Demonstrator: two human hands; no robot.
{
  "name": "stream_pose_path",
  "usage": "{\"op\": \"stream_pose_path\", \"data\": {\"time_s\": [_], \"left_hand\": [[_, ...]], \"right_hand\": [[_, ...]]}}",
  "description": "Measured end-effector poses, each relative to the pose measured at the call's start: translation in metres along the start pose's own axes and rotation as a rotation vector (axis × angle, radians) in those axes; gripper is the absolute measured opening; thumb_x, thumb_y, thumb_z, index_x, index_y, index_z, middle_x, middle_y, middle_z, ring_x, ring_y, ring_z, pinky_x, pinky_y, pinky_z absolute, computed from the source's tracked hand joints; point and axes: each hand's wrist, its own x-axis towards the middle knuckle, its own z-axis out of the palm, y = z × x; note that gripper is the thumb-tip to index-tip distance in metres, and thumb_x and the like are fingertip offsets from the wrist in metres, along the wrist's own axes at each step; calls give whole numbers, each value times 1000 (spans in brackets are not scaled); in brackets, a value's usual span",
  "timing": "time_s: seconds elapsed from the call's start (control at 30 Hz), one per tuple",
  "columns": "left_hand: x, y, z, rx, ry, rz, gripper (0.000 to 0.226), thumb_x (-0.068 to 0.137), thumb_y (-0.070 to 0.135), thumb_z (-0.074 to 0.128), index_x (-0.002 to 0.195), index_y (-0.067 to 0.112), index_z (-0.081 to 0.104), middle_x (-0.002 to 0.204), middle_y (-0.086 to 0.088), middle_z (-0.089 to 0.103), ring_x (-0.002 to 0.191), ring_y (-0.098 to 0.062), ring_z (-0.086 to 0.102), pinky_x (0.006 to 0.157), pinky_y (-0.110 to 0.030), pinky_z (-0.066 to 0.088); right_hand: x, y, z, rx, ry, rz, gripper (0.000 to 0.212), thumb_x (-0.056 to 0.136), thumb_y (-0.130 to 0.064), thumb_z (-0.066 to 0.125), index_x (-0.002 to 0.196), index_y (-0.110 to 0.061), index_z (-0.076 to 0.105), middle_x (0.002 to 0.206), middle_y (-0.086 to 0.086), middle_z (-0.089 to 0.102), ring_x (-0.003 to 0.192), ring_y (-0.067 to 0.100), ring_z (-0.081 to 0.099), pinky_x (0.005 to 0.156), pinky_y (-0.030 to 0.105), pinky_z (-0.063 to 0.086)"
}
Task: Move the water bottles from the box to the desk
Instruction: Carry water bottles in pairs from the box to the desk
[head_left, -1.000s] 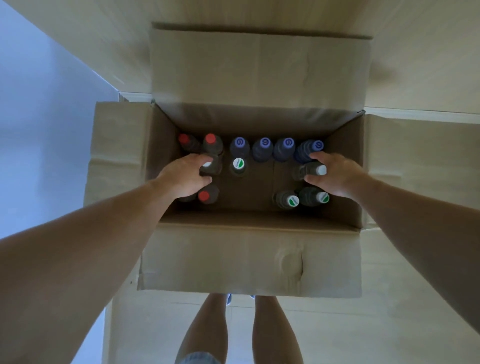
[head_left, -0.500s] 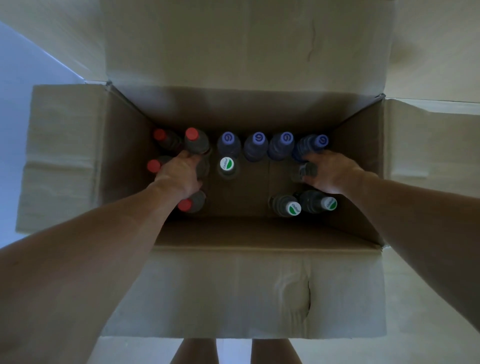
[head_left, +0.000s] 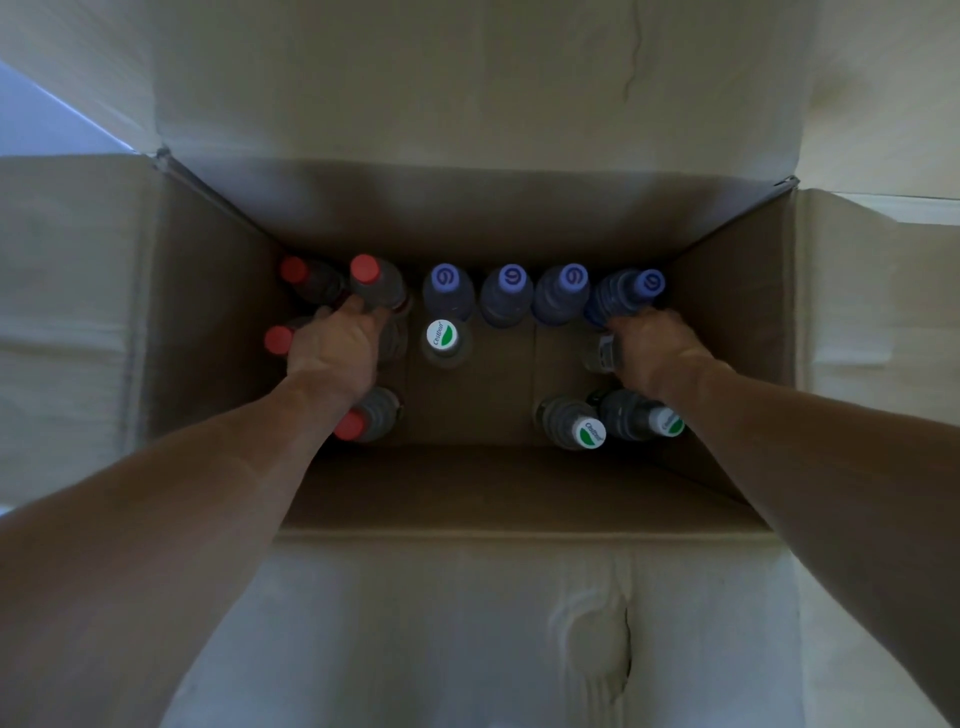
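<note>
Deep in the open brown cardboard box (head_left: 208, 322), red-capped clear plastic bottles (head_left: 376, 283) stand at centre left, where the left hand (head_left: 335, 353) curls round one. Purple-capped bottles (head_left: 506, 293) line the far wall; bare floor lies mid-box. The right hand (head_left: 649, 348) grips a clear bottle (head_left: 600, 353), green-and-white-capped bottles (head_left: 574, 423) nearer.

Box (head_left: 727, 322): matt brown corrugated cardboard, flaps creased, near flap dented and torn. Bottles (head_left: 506, 299): clear smooth plastic, slight sheen. Caps (head_left: 363, 268): smooth plastic, red, purple with printed mark, white with green print.
</note>
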Motion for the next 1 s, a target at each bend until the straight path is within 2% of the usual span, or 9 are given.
{"op": "stream_pose_path", "data": {"time_s": [0.13, 0.3, 0.5, 0.67, 0.83, 1.0], "left_hand": [[4, -3, 3, 12, 30, 28, 67, 91, 12, 67, 150, 25, 38, 146, -8, 41, 133, -39, 41, 98, -50, 49], [5, -8, 5, -9, 83, 62, 63, 89, 11, 70, 145, 22, 44, 138, -10, 48, 122, -38, 50, 92, -51, 52], [3, -11, 6, -6, 79, 116, 63, 88, 24, 72, 144, 21, 43, 133, -9, 55, 109, -37, 62, 81, -48, 54], [5, -10, 9, -118, 78, 130, 71, 81, 33, 80, 143, 24, 45, 133, -7, 58, 115, -35, 60, 86, -48, 52], [8, -4, 16, -335, 50, 101, 77, 74, 26, 87, 141, 24, 50, 136, -7, 57, 123, -32, 56, 95, -49, 49], [17, -2, 17, -353, -12, 46, 76, 73, 23, 88, 139, 23, 51, 134, -10, 58, 124, -33, 55, 99, -51, 48]], "right_hand": [[3, 0, 6, -33, 37, -6, 38, 94, -19, 60, 130, -15, 50, 136, 15, 49, 128, 37, 42, 107, 44, 40], [-3, -6, 14, 94, 136, -46, 44, 92, -20, 67, 133, -18, 52, 139, 12, 47, 133, 37, 35, 107, 43, 40], [-3, -13, 18, 328, 164, -88, 65, 83, -19, 78, 141, -17, 49, 135, 14, 50, 125, 36, 48, 100, 46, 47], [1, -18, 22, 429, 183, -93, 66, 75, -16, 84, 134, -16, 54, 129, 14, 52, 119, 34, 53, 97, 44, 49], [6, -22, 27, 472, 143, -111, 70, 70, -13, 87, 132, -14, 53, 130, 15, 54, 120, 33, 52, 97, 42, 47], [11, -23, 25, 448, 136, -124, 69, 72, -6, 84, 132, -11, 51, 131, 17, 54, 121, 35, 52, 98, 46, 48]]}}
